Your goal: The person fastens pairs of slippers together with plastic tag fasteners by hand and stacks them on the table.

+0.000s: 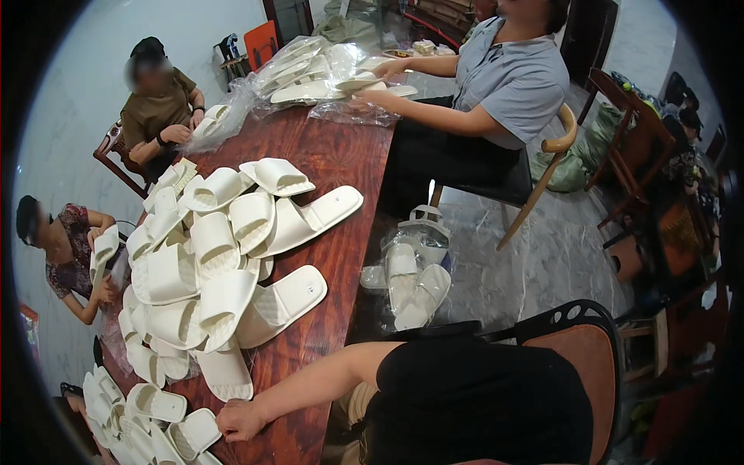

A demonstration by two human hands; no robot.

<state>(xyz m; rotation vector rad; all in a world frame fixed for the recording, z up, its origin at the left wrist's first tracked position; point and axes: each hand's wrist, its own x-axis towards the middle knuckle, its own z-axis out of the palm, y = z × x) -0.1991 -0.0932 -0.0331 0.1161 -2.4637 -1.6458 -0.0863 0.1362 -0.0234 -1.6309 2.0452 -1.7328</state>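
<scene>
My right forearm comes in from the lower right, out of a black sleeve. My right hand (241, 420) rests at the table's near edge with the fingers curled under; whether anything is in them is hidden. Right against it is a cream slide slipper (195, 432), part of a heap at the lower left. Just beyond the hand lies the sole of another cream slipper (226, 375). This one belongs to a large pile of slippers (172, 273) heaped over the middle of the table. My left hand is not in view.
The reddish-brown wooden table (345, 182) runs away from me. Two co-workers sit along its left side, one holding a slipper (105, 246). A grey-shirted person handles bagged slippers (314, 74) at the far end. Slippers in clear plastic (418, 291) lie below the table's right edge.
</scene>
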